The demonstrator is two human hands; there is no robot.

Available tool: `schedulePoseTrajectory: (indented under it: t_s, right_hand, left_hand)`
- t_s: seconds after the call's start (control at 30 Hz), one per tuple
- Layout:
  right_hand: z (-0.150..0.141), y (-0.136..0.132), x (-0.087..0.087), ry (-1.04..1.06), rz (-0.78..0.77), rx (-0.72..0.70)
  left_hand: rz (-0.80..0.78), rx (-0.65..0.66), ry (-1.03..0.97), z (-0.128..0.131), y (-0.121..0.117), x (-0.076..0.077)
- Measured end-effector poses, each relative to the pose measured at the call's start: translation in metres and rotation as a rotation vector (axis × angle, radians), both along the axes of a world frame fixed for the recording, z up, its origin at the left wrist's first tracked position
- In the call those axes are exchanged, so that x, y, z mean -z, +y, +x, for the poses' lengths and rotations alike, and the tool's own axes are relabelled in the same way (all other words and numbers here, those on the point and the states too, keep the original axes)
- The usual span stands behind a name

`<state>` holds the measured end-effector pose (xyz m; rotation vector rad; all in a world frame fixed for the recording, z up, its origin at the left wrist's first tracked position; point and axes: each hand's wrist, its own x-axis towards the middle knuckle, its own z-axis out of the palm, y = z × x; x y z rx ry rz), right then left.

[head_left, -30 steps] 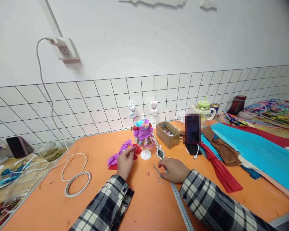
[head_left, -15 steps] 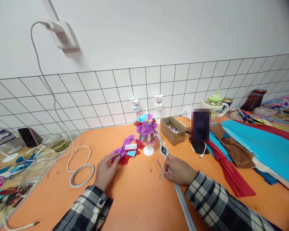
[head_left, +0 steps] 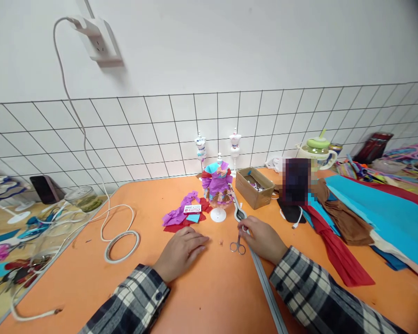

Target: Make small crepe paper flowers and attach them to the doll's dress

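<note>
Behind the purple-clad mannequin [head_left: 218, 183], two white dress forms [head_left: 201, 146]; to its right, one open box [head_left: 261, 200] with small pieces inside. Left of it, one small packet [head_left: 192, 209] atop crumpled purple and red material [head_left: 174, 217]. Nearer than it, left hand [head_left: 179, 254] palm-down, loosely open, on the orange table [head_left: 195, 297], and right hand [head_left: 263, 239] pinched on one pair of scissors [head_left: 238, 240].

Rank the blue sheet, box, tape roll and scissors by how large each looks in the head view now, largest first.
1. Blue sheet
2. Box and tape roll: too alike to rank, and the roll is nearer the camera
3. Scissors, partly behind the right hand
</note>
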<state>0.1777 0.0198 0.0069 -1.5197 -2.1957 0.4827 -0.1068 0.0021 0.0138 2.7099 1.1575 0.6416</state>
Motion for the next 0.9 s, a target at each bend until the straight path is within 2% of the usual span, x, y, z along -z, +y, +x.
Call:
schedulePoseTrajectory:
  t_s: [0.1,0.27,0.43,0.57,0.67,0.77,0.9]
  right_hand:
    - [0.008,0.012,0.001,-0.062,0.083,0.012]
    - [0.004,0.023,0.008,-0.132,0.044,0.017]
    - [-0.006,0.022,0.011,-0.118,0.052,0.028]
    - [-0.011,0.016,0.011,0.093,0.112,0.069]
    - [-0.02,0.005,0.008,0.261,0.219,0.027]
    - [-0.031,-0.009,0.005,0.264,0.273,-0.085]
    - [-0.038,-0.019,-0.001,0.169,0.317,-0.165]
  left_hand:
    - [-0.093,-0.003,-0.049,0.021,-0.003,0.005]
    - [-0.183,-0.07,-0.098,0.056,0.005,0.018]
    - [-0.252,-0.094,-0.163,0.059,0.013,0.021]
    - [-0.487,-0.257,-0.553,0.058,0.013,0.021]
    - [-0.716,-0.329,-0.871,0.067,0.008,0.02]
    - [-0.933,-0.3,-1.184,0.079,-0.001,0.018]
    - [-1.01,-0.298,-1.337,0.083,-0.007,0.017]
